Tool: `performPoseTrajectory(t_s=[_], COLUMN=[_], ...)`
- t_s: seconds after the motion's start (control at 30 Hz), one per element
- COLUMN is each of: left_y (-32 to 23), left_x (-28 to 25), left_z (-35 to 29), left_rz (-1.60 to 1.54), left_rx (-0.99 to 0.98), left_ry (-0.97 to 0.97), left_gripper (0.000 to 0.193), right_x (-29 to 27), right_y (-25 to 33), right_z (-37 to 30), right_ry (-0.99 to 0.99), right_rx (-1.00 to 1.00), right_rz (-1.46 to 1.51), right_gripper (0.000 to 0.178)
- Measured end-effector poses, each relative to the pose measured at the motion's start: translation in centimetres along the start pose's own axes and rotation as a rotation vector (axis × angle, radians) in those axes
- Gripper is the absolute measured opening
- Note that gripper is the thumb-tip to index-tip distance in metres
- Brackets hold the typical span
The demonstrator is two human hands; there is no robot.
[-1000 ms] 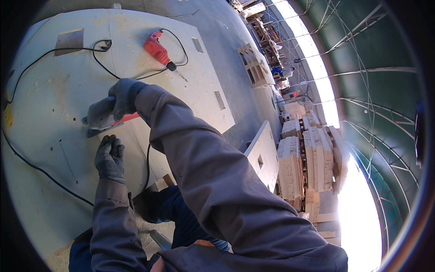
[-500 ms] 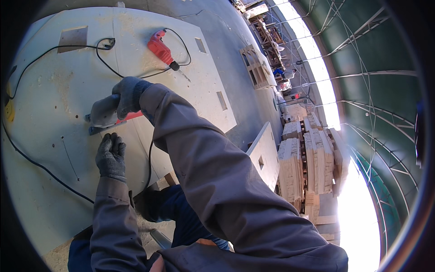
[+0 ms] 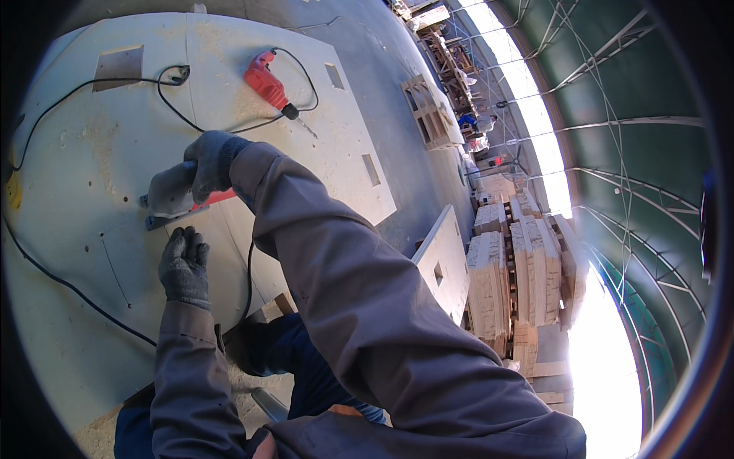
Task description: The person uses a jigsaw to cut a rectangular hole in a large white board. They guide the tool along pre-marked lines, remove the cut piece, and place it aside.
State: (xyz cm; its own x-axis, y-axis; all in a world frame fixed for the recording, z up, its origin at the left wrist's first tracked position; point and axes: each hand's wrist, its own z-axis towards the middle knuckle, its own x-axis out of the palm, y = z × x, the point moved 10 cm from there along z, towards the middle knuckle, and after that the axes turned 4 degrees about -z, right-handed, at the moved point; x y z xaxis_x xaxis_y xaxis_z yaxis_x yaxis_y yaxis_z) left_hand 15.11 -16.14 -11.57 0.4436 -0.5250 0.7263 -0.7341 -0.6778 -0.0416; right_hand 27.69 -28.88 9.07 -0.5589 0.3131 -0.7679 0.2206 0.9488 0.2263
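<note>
My right hand [image 3: 212, 162], in a grey work glove, is wrapped around the top of a grey and red jigsaw [image 3: 170, 191]. The jigsaw's flat base [image 3: 157, 222] rests on a large pale wooden panel [image 3: 69, 252]. My left hand [image 3: 184, 268], also gloved, lies on the panel just on the near side of that base. Its fingers are slightly bent, with nothing visible in them. The blade and any contact between the left fingertips and the base cannot be made out.
A red corded drill [image 3: 266, 83] lies farther back on the panel. Black cable [image 3: 73, 285] curves along the left side. Rectangular cut-outs [image 3: 118, 67] pierce the panel. Stacked pale boards [image 3: 489, 287], a leaning panel [image 3: 442, 264] and a wooden pallet [image 3: 424, 115] stand to the right.
The view has shifted slightly, moving the panel and drill a little leftward in it. Both hands and the jigsaw keep nearly the same places on the panel.
</note>
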Motion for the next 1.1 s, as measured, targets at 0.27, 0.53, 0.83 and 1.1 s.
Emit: performPoseTrajectory(t_s=[0.27,0.53,0.83,1.1], left_y=[-0.1,-0.1,0.4,-0.5], left_x=[0.4,0.0,-0.2,-0.1], left_z=[-0.4,-0.1,0.1,0.3], left_rz=[-0.008,-0.014,-0.011,-0.012], left_rx=[-0.003,-0.007,-0.017,0.005], left_ry=[-0.004,-0.008,-0.003,0.021], left_gripper=[0.038,0.038,0.034,0.03], right_x=[0.1,-0.1,0.1,-0.2], right_y=[-0.2,0.3,-0.3,0.9], right_z=[0.0,0.2,-0.2,1.1], right_ry=[0.049,-0.004,0.013,0.045], right_rx=[0.037,-0.009,0.004,0.0], right_rz=[0.044,-0.012,0.049,0.047], right_gripper=[0.047,0.049,0.049,0.046])
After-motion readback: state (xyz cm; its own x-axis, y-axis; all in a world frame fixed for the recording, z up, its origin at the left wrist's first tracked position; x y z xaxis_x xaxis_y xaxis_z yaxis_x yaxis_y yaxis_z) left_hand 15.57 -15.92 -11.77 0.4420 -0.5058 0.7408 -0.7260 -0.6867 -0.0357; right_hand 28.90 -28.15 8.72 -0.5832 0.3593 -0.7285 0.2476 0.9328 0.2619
